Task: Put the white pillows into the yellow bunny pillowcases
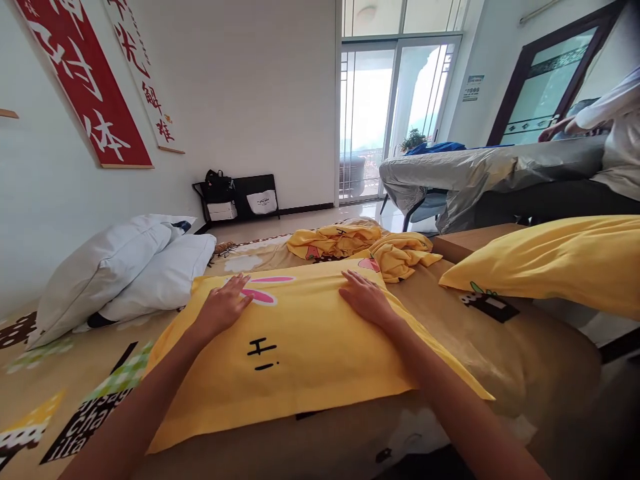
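A yellow pillowcase (320,340) lies spread on the bed in front of me, printed with "Hi!" and pink rabbit ears. Whether a pillow is inside, I cannot tell. My left hand (227,307) rests flat on its far left part, beside the pink ears, fingers stretched out. On the far right part lies my right hand (367,300), also flat with fingers extended. Crumpled yellow cloth (345,240) sits just beyond the pillowcase. To the right is a plump yellow pillow (560,260).
White pillows (125,260) are piled at the left on the patterned bedsheet (500,353). A black rack (240,200) with bags stands by the far wall. At the right, a person in white (617,113) works at a table (500,167) under grey plastic.
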A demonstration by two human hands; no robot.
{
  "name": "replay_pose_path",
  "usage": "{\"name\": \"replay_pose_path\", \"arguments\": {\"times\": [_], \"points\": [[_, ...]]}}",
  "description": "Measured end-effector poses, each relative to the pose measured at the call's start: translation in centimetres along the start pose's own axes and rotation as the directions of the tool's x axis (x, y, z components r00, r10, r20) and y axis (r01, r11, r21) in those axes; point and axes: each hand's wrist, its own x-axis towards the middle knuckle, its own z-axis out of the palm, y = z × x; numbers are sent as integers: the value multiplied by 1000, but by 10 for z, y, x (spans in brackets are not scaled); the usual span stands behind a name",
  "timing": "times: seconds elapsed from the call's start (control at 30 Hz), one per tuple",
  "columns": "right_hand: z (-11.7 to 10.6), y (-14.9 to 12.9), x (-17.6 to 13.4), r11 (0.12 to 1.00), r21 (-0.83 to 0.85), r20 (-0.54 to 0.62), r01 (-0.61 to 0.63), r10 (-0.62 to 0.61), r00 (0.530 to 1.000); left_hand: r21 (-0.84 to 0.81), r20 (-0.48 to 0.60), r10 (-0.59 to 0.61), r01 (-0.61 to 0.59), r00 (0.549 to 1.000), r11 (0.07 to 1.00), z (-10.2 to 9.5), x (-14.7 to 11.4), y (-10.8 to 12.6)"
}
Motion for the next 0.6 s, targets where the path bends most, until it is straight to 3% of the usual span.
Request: {"name": "replay_pose_path", "arguments": {"times": [0.1, 0.2, 0.3, 0.4, 0.5, 0.6], "points": [[13, -6, -2, 999, -28, 116, 28, -24, 993, -62, 78, 6, -1, 997, 998, 10, 25, 28], [21, 5, -25, 998, -36, 124, 44, -39, 992, -113, 127, -60, 75, 990, 991, 32, 30, 27], [21, 18, -49, 998, -47, 123, 52, -45, 991, -111, 50, -64, 70, 997, 991, 50, 17, 19], [9, 25, -54, 992, -89, 145, -91, 103, 984, -63, -6, -32, 32, 999, 998, 56, -1, 18], [-18, 15, -35, 951, -184, 191, -248, 282, 940, -30, -18, -27, 26, 999, 999, 54, -11, 20], [-44, -18, 1, 940, -242, 169, -241, 286, 943, -23, -30, -25, 25, 999, 999, 53, -14, 22]]}}
